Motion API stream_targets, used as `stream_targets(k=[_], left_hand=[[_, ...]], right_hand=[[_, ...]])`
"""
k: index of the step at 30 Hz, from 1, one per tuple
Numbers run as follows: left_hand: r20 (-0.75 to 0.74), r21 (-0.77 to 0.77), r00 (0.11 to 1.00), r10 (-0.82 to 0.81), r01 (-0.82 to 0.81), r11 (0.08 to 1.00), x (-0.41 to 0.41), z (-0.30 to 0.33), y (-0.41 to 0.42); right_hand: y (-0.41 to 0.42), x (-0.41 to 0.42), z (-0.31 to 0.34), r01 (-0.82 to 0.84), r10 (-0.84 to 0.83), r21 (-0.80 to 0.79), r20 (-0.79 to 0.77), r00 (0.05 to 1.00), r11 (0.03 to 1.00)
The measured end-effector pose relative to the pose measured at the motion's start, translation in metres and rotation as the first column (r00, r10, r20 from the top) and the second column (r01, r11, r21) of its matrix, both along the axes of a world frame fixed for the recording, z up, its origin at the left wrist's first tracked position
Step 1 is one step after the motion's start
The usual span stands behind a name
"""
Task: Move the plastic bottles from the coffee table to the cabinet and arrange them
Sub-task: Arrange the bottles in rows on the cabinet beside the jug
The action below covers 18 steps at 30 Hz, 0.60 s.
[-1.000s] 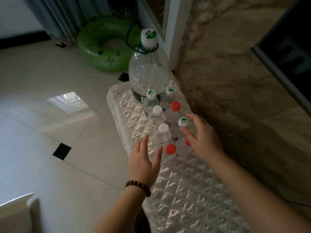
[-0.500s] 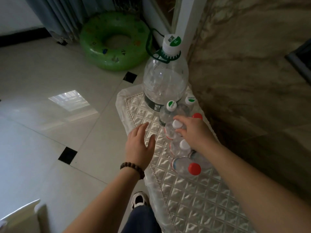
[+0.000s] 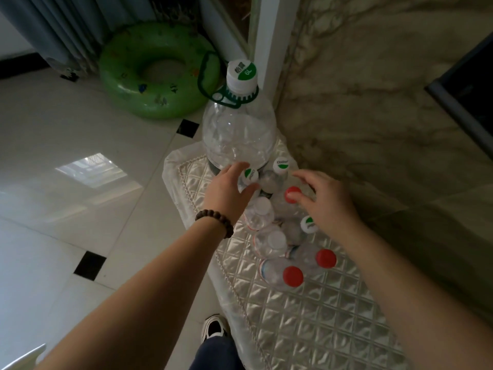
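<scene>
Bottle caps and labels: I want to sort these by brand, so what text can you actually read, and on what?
"6L": on the green patch of the big jug's cap.
Dark block print beside it on that cap: too blurred to read.
Cap of the small bottle behind the right hand: a word starting with "C", the rest blurred.
Caps near the left hand: nothing readable.

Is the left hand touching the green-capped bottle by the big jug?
Touching. The head view shows the left hand with its thumb against the green-capped bottle, below the cap.
</scene>
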<state>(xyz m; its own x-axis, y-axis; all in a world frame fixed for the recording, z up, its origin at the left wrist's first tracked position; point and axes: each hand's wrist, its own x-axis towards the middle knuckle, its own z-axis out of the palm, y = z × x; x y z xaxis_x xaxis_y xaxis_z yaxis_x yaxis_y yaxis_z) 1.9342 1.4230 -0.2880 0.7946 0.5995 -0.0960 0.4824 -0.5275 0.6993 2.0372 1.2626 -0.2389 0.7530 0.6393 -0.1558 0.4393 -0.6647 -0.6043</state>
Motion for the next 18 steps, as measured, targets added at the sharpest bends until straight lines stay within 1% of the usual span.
stream_targets(k=[3,7,11,14,16,18], left_hand=[[-0.005,0.026,1.000,0.001,-0.001,1.000,0.002,-0.003,0.001],[0.024,0.024,1.000,-0.015,0.015,1.000,0.005,-0.002,0.000],[0.014,0.034,1.000,-0.022,0.022,0.999,0.004,-0.005,0.000],[0.006,0.017,1.000,-0.028,0.027,0.999,0.002,-0.005,-0.001],[0.020,-0.023,1.000,-0.018,0.018,1.000,-0.002,-0.004,-0.002],[0.035,-0.069,0.999,0.040,-0.038,0.997,-0.013,-0.001,-0.007]], right_hand=[[-0.004,0.004,-0.014,-0.071,0.061,-0.127,-0.085,0.994,0.989],[-0.005,0.003,-0.022,-0.070,0.056,-0.181,-0.085,0.995,0.981],[-0.004,0.002,-0.023,-0.057,0.044,-0.157,-0.085,0.995,0.986],[-0.007,0.004,-0.024,-0.057,0.042,-0.139,-0.111,0.993,0.989],[-0.012,0.006,-0.024,-0.044,0.028,-0.121,-0.138,0.990,0.992],[-0.025,0.007,-0.021,0.005,-0.014,-0.049,-0.184,0.983,0.999]])
